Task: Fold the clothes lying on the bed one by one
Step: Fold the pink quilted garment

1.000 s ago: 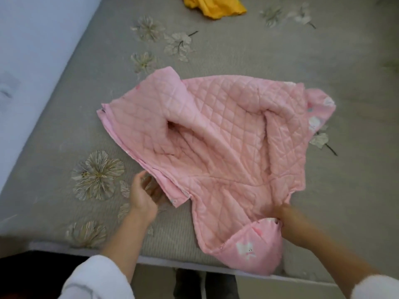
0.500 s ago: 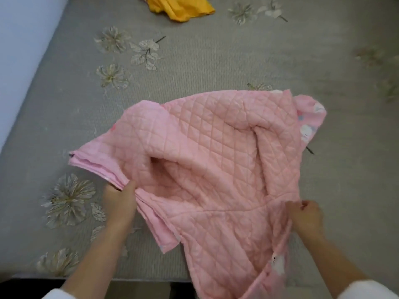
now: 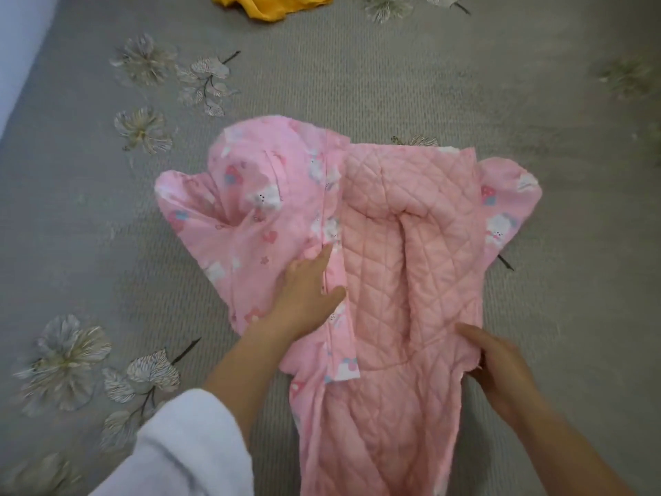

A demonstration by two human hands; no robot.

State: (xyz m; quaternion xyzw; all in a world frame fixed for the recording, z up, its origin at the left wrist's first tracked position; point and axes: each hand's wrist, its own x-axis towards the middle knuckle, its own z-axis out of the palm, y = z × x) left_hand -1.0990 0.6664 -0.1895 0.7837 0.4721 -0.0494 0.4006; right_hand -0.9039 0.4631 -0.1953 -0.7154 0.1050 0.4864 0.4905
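A pink quilted garment point(image 3: 411, 252) lies on the grey bed point(image 3: 393, 84), its lower part hanging over the near edge. Its left half is folded over, so the printed outer side with white animal figures faces up; the quilted lining shows on the right. My left hand point(image 3: 307, 291) rests flat on the folded printed panel beside its front edge, fingers straight. My right hand point(image 3: 497, 366) holds the garment's right edge low down, with the fingers curled round the fabric.
A yellow garment point(image 3: 275, 3) lies at the far edge of the bed, partly out of frame. The grey bedcover carries embroidered flowers point(image 3: 143, 128) on the left. A pale wall point(image 3: 14, 48) borders the bed at the far left.
My left hand has carried the garment's left side over to the right, turning the printed side up, and now lies flat on it. My right hand has moved to the right edge.
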